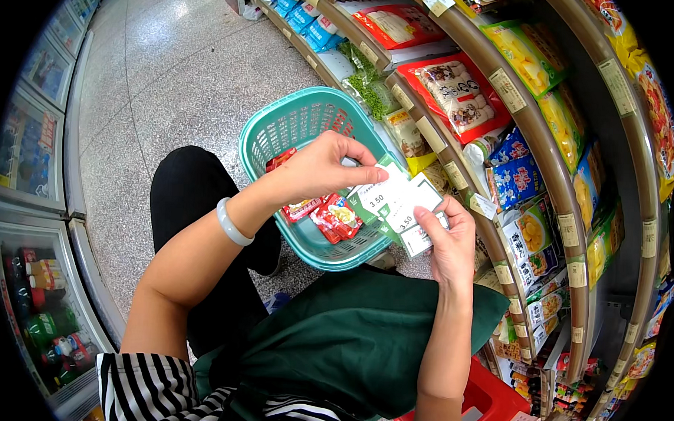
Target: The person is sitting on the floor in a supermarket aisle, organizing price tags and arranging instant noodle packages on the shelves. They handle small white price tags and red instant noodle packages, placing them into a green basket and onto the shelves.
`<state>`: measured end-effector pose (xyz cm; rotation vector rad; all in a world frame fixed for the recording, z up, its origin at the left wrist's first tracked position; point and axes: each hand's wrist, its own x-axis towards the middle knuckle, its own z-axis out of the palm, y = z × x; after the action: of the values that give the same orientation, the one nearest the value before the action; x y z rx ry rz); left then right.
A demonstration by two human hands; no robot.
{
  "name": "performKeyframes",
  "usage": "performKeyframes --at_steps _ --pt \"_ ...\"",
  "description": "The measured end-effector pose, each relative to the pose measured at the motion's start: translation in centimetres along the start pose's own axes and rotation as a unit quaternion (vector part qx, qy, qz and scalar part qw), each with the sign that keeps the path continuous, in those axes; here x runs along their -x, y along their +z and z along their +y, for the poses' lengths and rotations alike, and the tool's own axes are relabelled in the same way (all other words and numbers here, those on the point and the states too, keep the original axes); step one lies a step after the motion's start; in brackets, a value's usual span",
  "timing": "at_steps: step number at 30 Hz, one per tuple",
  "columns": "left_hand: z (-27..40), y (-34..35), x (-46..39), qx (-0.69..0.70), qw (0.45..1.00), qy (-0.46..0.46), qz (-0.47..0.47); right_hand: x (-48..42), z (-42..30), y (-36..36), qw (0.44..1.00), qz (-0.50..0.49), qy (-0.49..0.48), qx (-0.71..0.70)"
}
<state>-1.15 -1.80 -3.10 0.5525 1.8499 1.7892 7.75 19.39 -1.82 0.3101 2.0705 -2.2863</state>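
Note:
Several green-and-white paper price tags are fanned out between my two hands, above the right side of a teal plastic basket. My left hand, with a pale bangle on its wrist, pinches the tags at their upper left between thumb and finger. On their lower right, my right hand grips them with the thumb on top. Inside the basket lie red snack packets, partly hidden by my left hand and forearm. A white shelf tag juts from the shelf edge just right of my right hand.
Curved store shelves with bagged foods, including a red-edged package, rise close on the right. Glass-door drink coolers line the left. Speckled floor extends ahead. A red plastic stool or crate stands by my right elbow.

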Motion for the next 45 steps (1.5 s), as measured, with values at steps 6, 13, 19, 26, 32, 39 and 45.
performKeyframes --at_steps 6,13,19,26,32,39,45 --pt "0.4 -0.2 0.1 -0.052 0.995 0.014 0.087 0.1 -0.9 0.2 0.991 0.057 -0.087 0.080" --pt "-0.2 0.8 0.1 -0.062 0.995 0.027 0.070 -0.2 0.7 1.0 0.983 0.015 -0.080 0.164" --pt "-0.7 1.5 0.2 -0.095 0.994 0.030 0.042 -0.1 0.4 2.0 0.992 -0.004 -0.029 0.119" --pt "-0.6 0.8 0.1 -0.026 0.999 -0.007 -0.031 -0.1 0.9 1.6 0.990 -0.001 -0.035 0.135" --pt "-0.9 0.9 0.1 -0.007 0.999 0.015 -0.044 -0.2 0.9 1.2 0.991 0.009 -0.041 0.126" --pt "-0.6 0.9 0.2 -0.052 0.997 0.015 -0.053 -0.2 1.0 1.2 0.988 0.005 -0.049 0.143" --pt "-0.7 0.8 0.2 -0.002 0.999 -0.006 -0.050 0.3 0.0 1.5 0.988 -0.011 -0.039 0.148"
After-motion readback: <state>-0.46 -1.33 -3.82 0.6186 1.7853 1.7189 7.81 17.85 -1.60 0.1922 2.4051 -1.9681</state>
